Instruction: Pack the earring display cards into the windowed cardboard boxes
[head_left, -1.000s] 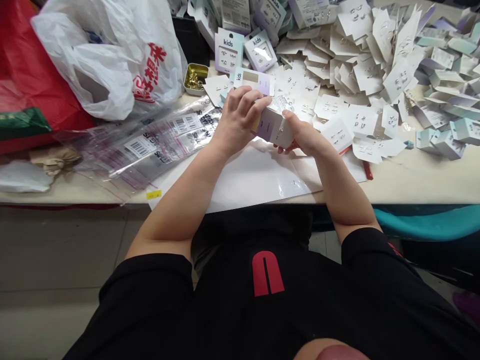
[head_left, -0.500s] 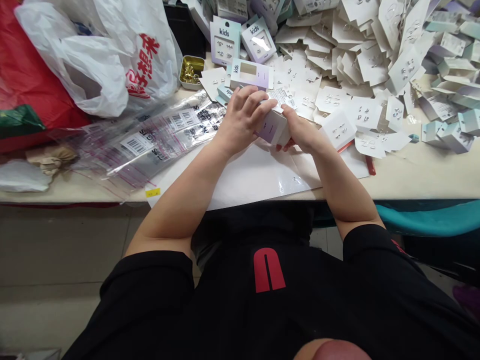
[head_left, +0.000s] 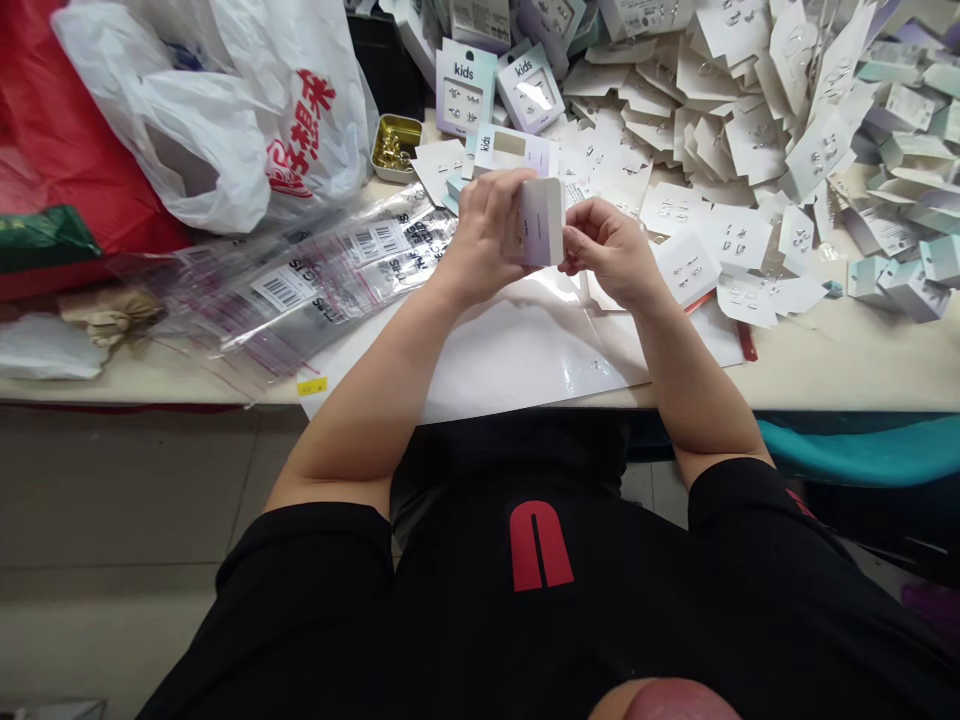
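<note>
Head view: the left hand's [head_left: 480, 240] fingers are bent around a box [head_left: 541, 225]. The right hand's [head_left: 615, 255] fingers are curled nearly together at its right edge; whether they grip it, I cannot tell. White paper [head_left: 510, 350] lies below the fingers, cards [head_left: 684, 268] right of them, a tin [head_left: 391, 175] beyond and left.

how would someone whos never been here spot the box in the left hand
Find the cream table, then the white sheet along its near edge. Above that sheet in the picture, the left hand grips a white and lilac box. Unlike the "kids" boxes beyond, it is held in a hand.
</note>
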